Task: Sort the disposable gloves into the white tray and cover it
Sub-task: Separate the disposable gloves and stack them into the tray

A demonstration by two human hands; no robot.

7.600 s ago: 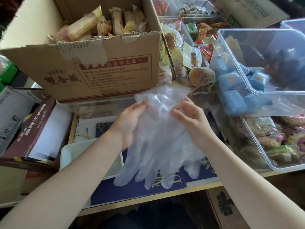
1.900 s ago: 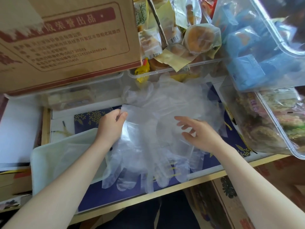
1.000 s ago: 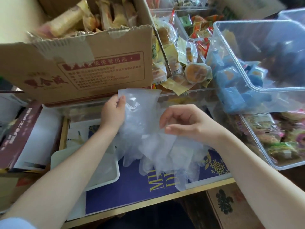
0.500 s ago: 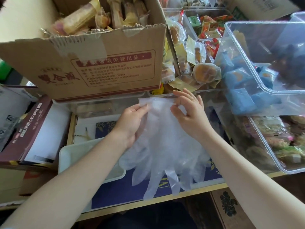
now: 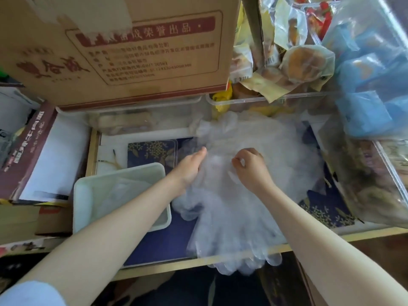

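Note:
A loose heap of clear disposable gloves (image 5: 238, 208) lies on the blue patterned surface, with fingertips hanging over the front edge. My left hand (image 5: 189, 170) holds the heap's left side, thumb on top and fingers hidden under the plastic. My right hand (image 5: 251, 171) has curled fingers and pinches a glove near the top of the heap. The white tray (image 5: 87, 195) stands to the left under my left forearm, with thin clear plastic lying in it. A flat clear sheet with rounded corners (image 5: 154, 149), perhaps the lid, lies behind the tray.
A big cardboard box (image 5: 132, 51) overhangs the back. Clear bins of wrapped snacks (image 5: 364, 173) crowd the right and the back right. A dark red carton (image 5: 28, 146) sits to the left. The wooden front edge (image 5: 176, 265) runs below the heap.
The bundle of gloves that both hands held upright has come down onto the heap on the surface. My right hand now pinches lower down, and the view has tilted downward.

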